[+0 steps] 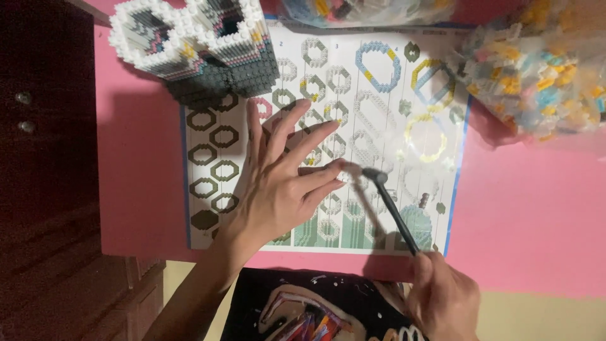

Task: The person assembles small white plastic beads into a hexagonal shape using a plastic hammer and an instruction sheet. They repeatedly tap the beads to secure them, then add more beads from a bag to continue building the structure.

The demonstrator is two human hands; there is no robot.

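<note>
The left hand [278, 183] lies open and flat on a big paper sheet [328, 139]. Its fingers are spread wide and point up and to the right. The sheet shows many drawn rings and block shapes in green, white, blue and yellow. It lies on a pink table [530, 208].

The right hand [442, 300] is closed around the bottom end of a thin dark tool [394, 211]. The tool slants up and to the left. Its dark tip sits over the middle of the sheet, just beside the fingertips of the left hand. The tip looks a bit blurry, so it is hard to tell if it touches the paper or a small block.

At the top left of the table stands a block model [196, 44]. It is made of tiny white, grey and dark blocks, with hollow holes on top. It covers the top left corner of the sheet. At the top right is a clear bag of small blocks [543, 76] in many colours, lying partly on the sheet. Another bag [353, 11] peeks in at the top edge. A dark wooden cabinet [44, 164] stands at the left.
</note>
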